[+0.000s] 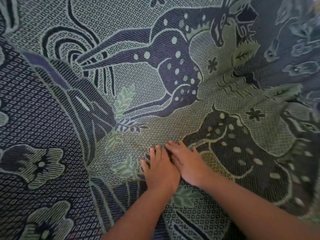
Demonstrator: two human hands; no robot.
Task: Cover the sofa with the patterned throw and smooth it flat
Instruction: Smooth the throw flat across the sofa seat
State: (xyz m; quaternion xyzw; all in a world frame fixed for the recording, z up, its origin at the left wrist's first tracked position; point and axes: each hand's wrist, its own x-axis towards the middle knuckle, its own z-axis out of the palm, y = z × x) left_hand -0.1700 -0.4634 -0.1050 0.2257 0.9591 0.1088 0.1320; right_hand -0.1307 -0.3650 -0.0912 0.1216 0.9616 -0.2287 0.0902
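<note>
Throw already spread, fills whole frame, sofa hidden under it. My left hand & right hand lie flat, fingers straight, side by side lower centre. Folds upper right still need smoothing, I reckon.

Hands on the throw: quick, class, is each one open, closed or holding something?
Left hand: open, fingers straight, flat on the patterned throw.
Right hand: open, flat on the throw beside it.
</note>
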